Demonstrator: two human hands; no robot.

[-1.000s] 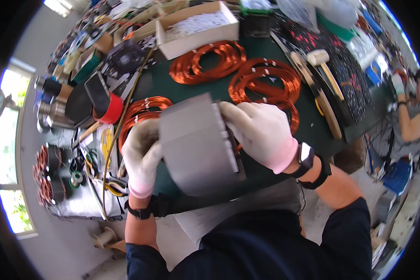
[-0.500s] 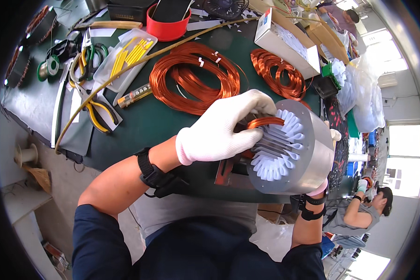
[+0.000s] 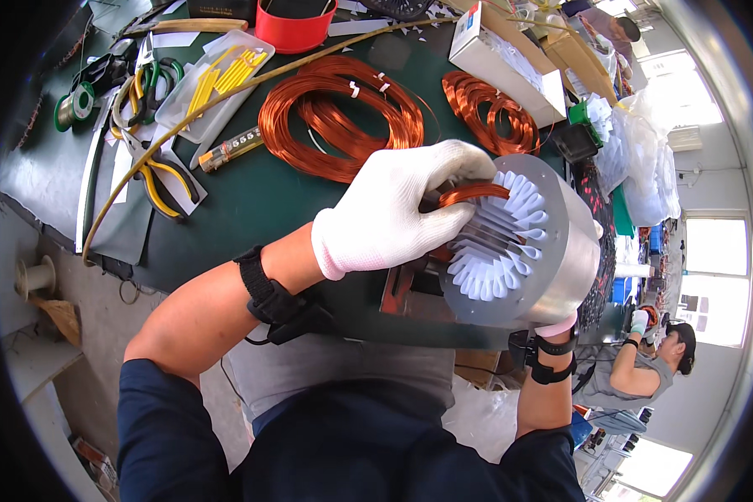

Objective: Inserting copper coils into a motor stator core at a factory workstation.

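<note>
A metal stator core (image 3: 571, 243) lies on its side, its slots lined with white looped paper insulation (image 3: 498, 276). At its face, my left hand (image 3: 402, 201), in a white knitted glove, pinches a bundle of copper wire (image 3: 477, 192) between thumb and fingers. The bundle arches over into the slots; part of it is hidden by the glove. My right hand (image 3: 599, 230) is behind the core, against its far right side. Only a fingertip and the pink cuff at the wrist show.
Large copper wire coils (image 3: 343, 117) and a smaller coil (image 3: 492, 113) lie beyond my hands. Pliers (image 3: 166, 188), a clear tray (image 3: 226, 79) of yellow sticks, a red container (image 3: 294, 27) and a white box (image 3: 508, 71) surround them. A co-worker (image 3: 644, 372) is at right.
The whole view has shifted slightly, so the bench things appear higher and a little further left. My left hand keeps its pinch on the copper wire at the core.
</note>
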